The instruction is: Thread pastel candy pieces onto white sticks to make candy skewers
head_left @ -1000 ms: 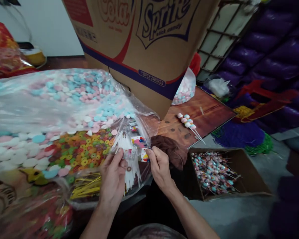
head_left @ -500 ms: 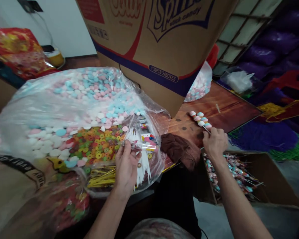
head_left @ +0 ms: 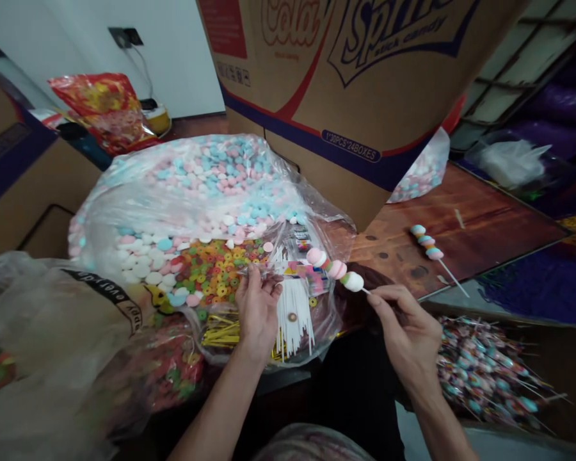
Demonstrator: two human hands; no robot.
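Between the thumb and fingers of my left hand [head_left: 258,307] is a clear printed plastic wrapper [head_left: 292,269], held above a bunch of white sticks [head_left: 295,317]. My right hand [head_left: 408,330] pinches the stick of a marshmallow skewer [head_left: 336,269], threaded with pink and white marshmallows and gummy rings. The skewer's far end is close to the wrapper; whether it is inside, I cannot tell. Another marshmallow skewer [head_left: 427,242] lies on the table beyond my right hand. Loose gummy rings [head_left: 216,272] and gold twist ties [head_left: 218,330] lie left of the sticks.
A big clear bag of pastel marshmallows [head_left: 192,173] spreads across the left. Behind it stands a tall cardboard carton [head_left: 307,147]. At lower right, an open box [head_left: 569,352] holds many wrapped skewers. A plastic bag [head_left: 43,339] sits at lower left, a red packet [head_left: 103,109] behind.
My right hand has picked up one marshmallow skewer from the table and brought it left to the wrapper. The other stays behind. My left hand keeps the wrapper. The view has turned left.
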